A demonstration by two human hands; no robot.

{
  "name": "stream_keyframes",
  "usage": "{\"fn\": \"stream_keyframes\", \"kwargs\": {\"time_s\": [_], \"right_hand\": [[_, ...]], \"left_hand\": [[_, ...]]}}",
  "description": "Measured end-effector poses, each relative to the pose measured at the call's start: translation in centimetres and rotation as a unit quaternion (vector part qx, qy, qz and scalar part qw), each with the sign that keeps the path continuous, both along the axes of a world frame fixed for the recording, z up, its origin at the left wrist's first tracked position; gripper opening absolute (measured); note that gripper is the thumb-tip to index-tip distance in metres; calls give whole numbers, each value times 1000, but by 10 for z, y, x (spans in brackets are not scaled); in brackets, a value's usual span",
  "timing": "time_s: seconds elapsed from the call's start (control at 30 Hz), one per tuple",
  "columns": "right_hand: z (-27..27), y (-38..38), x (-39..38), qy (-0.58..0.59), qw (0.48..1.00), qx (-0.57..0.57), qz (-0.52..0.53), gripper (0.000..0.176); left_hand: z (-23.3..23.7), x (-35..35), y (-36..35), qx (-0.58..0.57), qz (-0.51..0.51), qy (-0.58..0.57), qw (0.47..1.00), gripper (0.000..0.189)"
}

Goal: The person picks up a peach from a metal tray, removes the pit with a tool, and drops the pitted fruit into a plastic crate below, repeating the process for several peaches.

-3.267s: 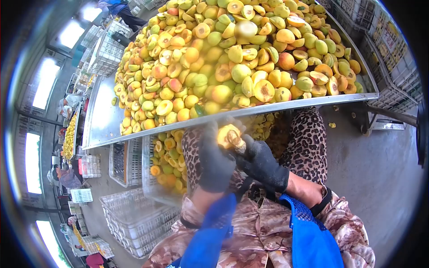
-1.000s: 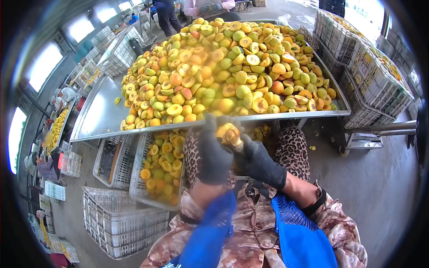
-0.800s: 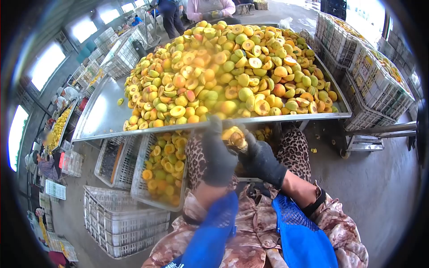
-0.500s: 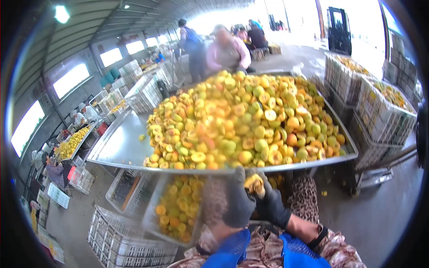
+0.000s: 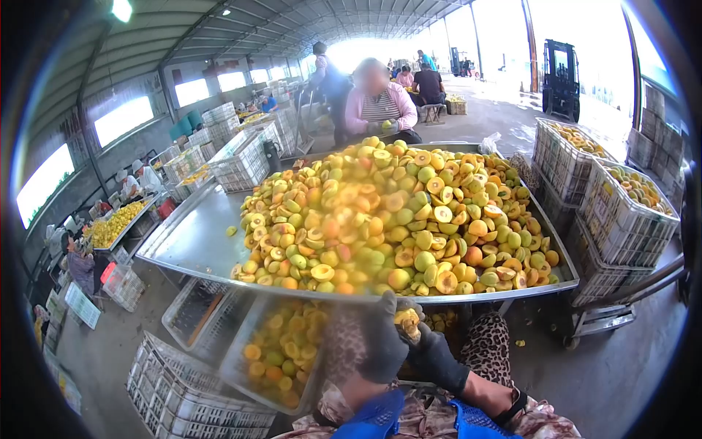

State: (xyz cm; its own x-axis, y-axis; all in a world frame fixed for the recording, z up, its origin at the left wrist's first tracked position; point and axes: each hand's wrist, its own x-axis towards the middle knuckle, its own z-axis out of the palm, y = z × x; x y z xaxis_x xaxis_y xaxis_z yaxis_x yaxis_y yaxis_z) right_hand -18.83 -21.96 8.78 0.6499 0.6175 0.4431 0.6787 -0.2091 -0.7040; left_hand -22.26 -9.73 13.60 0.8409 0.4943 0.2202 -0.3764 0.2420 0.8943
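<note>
My left hand point(image 5: 382, 338), in a dark glove, is closed beside my right hand at the tray's front edge. My right hand point(image 5: 433, 355), also gloved, has its fingers wrapped round a yellow-brown piece of fruit point(image 5: 407, 322). Both hands meet at this piece, above my lap; what else the left fingers hold is hidden. Just beyond them, a metal tray point(image 5: 191, 233) bears a large heap of halved yellow-orange fruit point(image 5: 424, 219). Below it, left of my hands, a plastic crate point(image 5: 235, 358) holds more fruit halves.
Across the tray a person in a pink top point(image 5: 380, 106) handles fruit. Stacked crates point(image 5: 629, 212) of fruit stand at the right by a cart point(image 5: 603, 322). An empty white crate point(image 5: 186, 395) lies lower left. A forklift point(image 5: 560, 80) and other people are farther back.
The view has shifted, so the tray, my hands and the held fruit piece sit slightly lower. The person across the tray is more upright, with gloved hands now showing above the heap.
</note>
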Motion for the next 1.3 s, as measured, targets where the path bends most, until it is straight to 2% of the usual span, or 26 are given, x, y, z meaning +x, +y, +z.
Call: {"fn": "stream_keyframes", "kwargs": {"time_s": [0.07, 0.17, 0.27, 0.37, 0.4, 0.47, 0.5, 0.53, 0.57, 0.63, 0.67, 0.73, 0.83, 0.87, 0.93, 0.97, 1.0, 1.03, 1.07, 1.1, 1.17, 1.2, 1.23, 1.27, 1.3], "right_hand": [[4, -5, -2, -11, 1000, -3, 3, 30], [-8, -15, 0, 164, 977, 110, 82, 35], [4, -24, 1, 403, 881, 141, 202, 34], [-7, -22, 13, 356, 901, 127, 213, 29], [-6, -21, 14, 303, 927, 122, 183, 28], [2, -17, 13, 210, 965, 116, 106, 27], [6, -19, 15, 234, 957, 116, 125, 26], [10, -23, 20, 260, 948, 120, 141, 25], [11, -28, 22, 286, 935, 141, 157, 24], [13, -35, 26, 332, 903, 196, 190, 23], [12, -36, 29, 343, 887, 225, 213, 23], [-13, -37, 39, 219, 941, 183, 180, 26], [-31, -35, 48, 128, 965, 173, 149, 32], [-34, -34, 45, 191, 946, 209, 157, 30], [-5, -47, 40, 393, 861, 261, 192, 20], [-8, -49, 44, 416, 847, 199, 264, 19], [-11, -49, 50, 432, 826, 137, 334, 18], [-13, -50, 54, 441, 799, 72, 402, 17], [-9, -47, 50, 455, 799, 99, 382, 16], [-10, -47, 50, 453, 816, 117, 338, 16], [-11, -44, 51, 441, 848, 152, 251, 15], [-45, -37, 55, 537, 790, 180, 235, 15], [-68, -31, 60, 496, 859, 11, 124, 13], [-96, -30, 60, 428, 899, -8, 93, 14], [-102, -29, 62, 410, 909, -5, 75, 15]], "left_hand": [[7, -3, -9, -36, 3, -1, 999, 51], [12, -4, -12, -54, -68, -35, 996, 46], [25, -6, -13, -4, -54, 25, 998, 42], [29, -3, -14, 32, -44, 33, 998, 36], [24, 1, -14, 76, -27, 34, 996, 30], [21, 9, -19, 162, 35, -28, 986, 40], [25, 15, -24, 207, 53, -56, 975, 45], [29, 16, -29, 194, 34, -35, 980, 47], [35, 20, -31, 148, -21, -21, 989, 47], [27, 28, -29, 153, -86, -18, 984, 47], [24, 31, -31, 192, -89, -29, 977, 45], [23, 34, -38, 266, -83, -59, 959, 40], [27, 39, -47, 440, -43, -114, 890, 31], [28, 39, -48, 425, -62, -90, 899, 25], [23, 41, -39, 450, -47, -21, 892, 27], [29, 39, -38, 214, -168, 47, 961, 27], [41, 38, -39, -59, -210, 112, 969, 27], [14, 39, -3, 104, -146, 64, 982, 25], [-12, 40, 33, 289, -34, 37, 956, 24], [-38, 41, 70, 423, 98, 23, 901, 25], [-91, 20, 177, 382, 202, 122, 894, 27], [-107, 16, 217, 289, 212, 226, 906, 28], [-104, 22, 217, 356, 234, 200, 883, 27], [-104, 26, 212, 417, 254, 176, 855, 26], [-107, 34, 207, 472, 276, 149, 824, 25]]}}
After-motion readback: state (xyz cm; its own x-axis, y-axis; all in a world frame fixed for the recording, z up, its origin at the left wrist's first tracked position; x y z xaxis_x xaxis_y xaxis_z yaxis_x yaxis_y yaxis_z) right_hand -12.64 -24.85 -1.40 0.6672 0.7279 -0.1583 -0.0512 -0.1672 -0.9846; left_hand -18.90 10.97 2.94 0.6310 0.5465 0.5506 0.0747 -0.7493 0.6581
